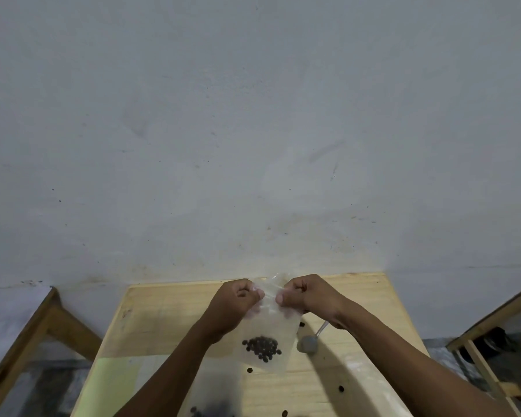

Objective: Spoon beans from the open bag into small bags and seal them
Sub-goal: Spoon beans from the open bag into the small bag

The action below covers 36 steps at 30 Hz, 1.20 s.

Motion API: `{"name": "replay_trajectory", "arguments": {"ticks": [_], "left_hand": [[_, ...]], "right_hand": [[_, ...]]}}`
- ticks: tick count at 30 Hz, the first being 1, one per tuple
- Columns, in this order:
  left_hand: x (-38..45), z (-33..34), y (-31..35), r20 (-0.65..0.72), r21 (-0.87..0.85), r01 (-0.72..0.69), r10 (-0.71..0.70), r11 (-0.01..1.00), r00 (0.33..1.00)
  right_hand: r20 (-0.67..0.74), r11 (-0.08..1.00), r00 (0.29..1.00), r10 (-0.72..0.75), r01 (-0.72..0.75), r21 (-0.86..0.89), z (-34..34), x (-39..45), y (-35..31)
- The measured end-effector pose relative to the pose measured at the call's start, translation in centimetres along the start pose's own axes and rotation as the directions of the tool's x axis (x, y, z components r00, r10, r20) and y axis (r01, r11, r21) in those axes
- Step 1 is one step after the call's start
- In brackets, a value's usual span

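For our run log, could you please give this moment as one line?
phase: sealing | left hand + right hand: pinching small bag top | beans: inside | spoon: on table

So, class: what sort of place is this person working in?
Probably a plain workroom or home packing spot, not a shop: a bare wooden table pushed against a scuffed grey wall, with wooden frames beside it.

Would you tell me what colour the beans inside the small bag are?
Dark, nearly black beans, seen through the clear small bag in the head view.
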<state>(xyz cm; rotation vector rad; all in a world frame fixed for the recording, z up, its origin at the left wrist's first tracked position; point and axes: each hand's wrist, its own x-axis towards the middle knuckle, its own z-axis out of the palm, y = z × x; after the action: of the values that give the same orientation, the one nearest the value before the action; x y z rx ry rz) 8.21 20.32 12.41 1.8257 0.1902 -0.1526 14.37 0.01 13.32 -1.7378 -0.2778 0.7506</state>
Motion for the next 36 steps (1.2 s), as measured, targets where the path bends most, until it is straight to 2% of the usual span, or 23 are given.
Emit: {"name": "replay_trajectory", "arguments": {"ticks": [4, 11, 15, 19, 25, 27, 31, 36], "left_hand": [[-0.3, 0.4, 0.4, 0.014, 0.076, -0.103, 0.102, 0.992, 0.995], [-0.6, 0.4, -0.1, -0.092, 0.224, -0.259, 0.285, 0.939, 0.954], [-0.7, -0.2, -0.4, -0.138, 0.183, -0.23, 0.256, 0.956, 0.957], [-1.0, -1.3, -0.7, -0.172, 0.131, -0.179, 0.2, 0.975, 0.965], [-2.1, -1.1, -0.2, -0.189, 0.04, -0.186, 0.19, 0.982, 0.963], [-2.5, -1.3, -0.2, -0.185, -0.02, -0.178, 0.171, 0.984, 0.968], [-3.2, -2.1, -0.3, -0.251, -0.139, -0.159, 0.12, 0.977, 0.96], [-4.3, -4.0, -1.2, -0.306, -0.336, -0.081, -0.027, 0.938, 0.952]], "right_hand": [[-0.032, 0.973, 0.993, -0.113, 0.104, -0.208, 0.8, 0.2, -1.0], [-0.048, 0.906, 0.971, -0.233, 0.199, -0.373, 1.1, 0.8, -1.2], [-0.094, 0.905, 0.969, -0.228, 0.175, -0.387, 0.9, 0.9, -1.2], [-0.12, 0.931, 0.972, -0.204, 0.155, -0.33, 0.1, 0.8, -1.2], [-0.143, 0.868, 0.949, -0.28, 0.187, -0.46, 1.3, 0.2, -1.1], [-0.154, 0.898, 0.95, -0.27, 0.191, -0.397, 1.6, 0.1, -1.3], [-0.133, 0.979, 0.972, -0.195, 0.185, -0.08, 2.4, -0.5, -1.1], [-0.085, 0.996, 0.994, -0.063, 0.068, 0.057, 4.9, -1.0, -0.3]]}}
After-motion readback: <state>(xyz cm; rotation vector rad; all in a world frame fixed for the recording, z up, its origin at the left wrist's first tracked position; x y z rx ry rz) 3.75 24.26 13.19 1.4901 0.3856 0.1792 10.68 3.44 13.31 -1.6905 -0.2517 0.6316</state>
